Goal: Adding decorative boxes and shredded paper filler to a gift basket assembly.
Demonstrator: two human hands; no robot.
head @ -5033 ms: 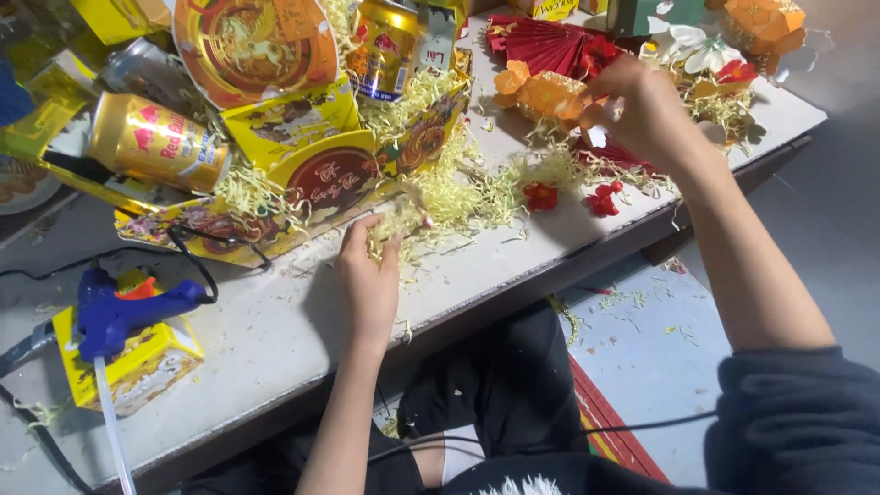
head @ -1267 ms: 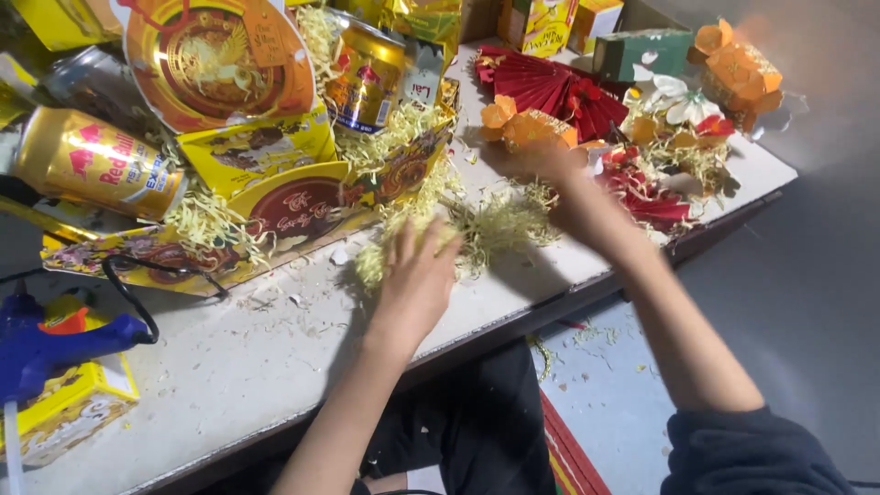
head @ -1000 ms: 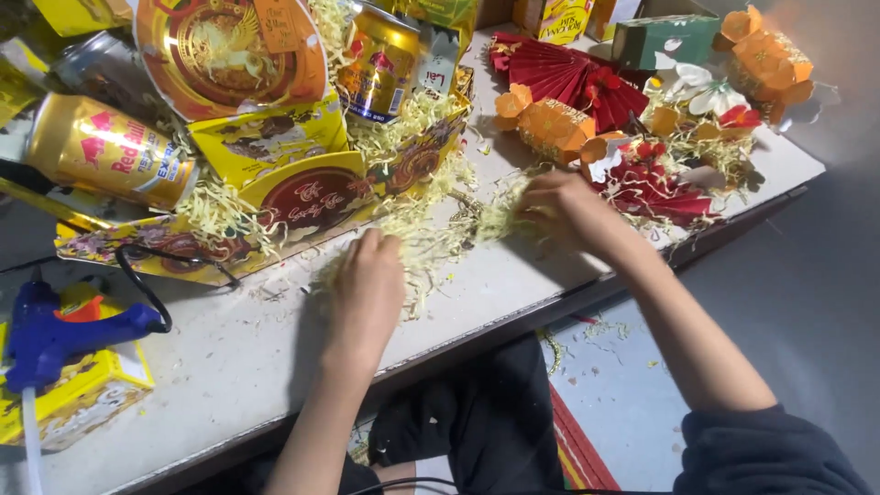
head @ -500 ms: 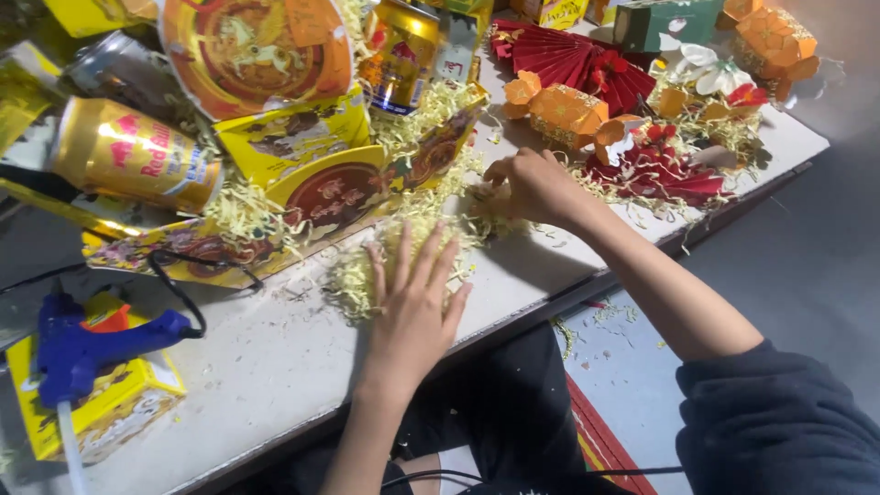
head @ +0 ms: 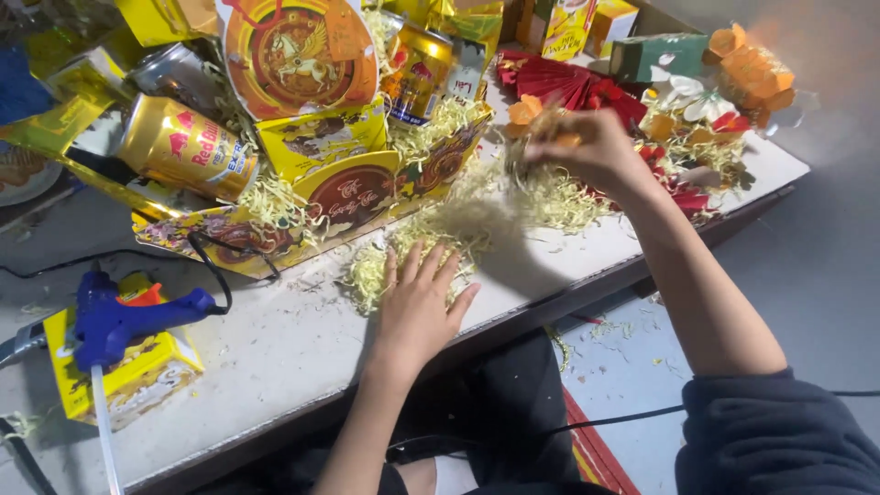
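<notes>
A person at a white worktable (head: 275, 353) is working through a spread of pale yellow shredded paper (head: 431, 240), both bare hands in the scatter. The left hand (head: 417, 307) is lying flat and open on the shreds, fingers fanned, pressing the near edge of the pile against the tabletop and gripping nothing. The right hand (head: 587, 151) is hovering above the far right part of the same pile, fingers pinched together on a small tuft of the shreds (the tuft is blurred, so how much it is holding cannot be told). The bulk of the paper is lying between the two hands and trailing away beyond the left hand's fingertips into a yellow gift tray (head: 275, 229), which is leaning just past the pile. Farther behind the left hand, a gold drink can (head: 179, 147) is resting on its side in the tray. Just beyond the right hand a red folded paper fan (head: 573, 82) is lying on the table. Well off to the left of the left hand, a blue glue gun (head: 115, 316) is sitting on a small yellow box (head: 128, 376)
</notes>
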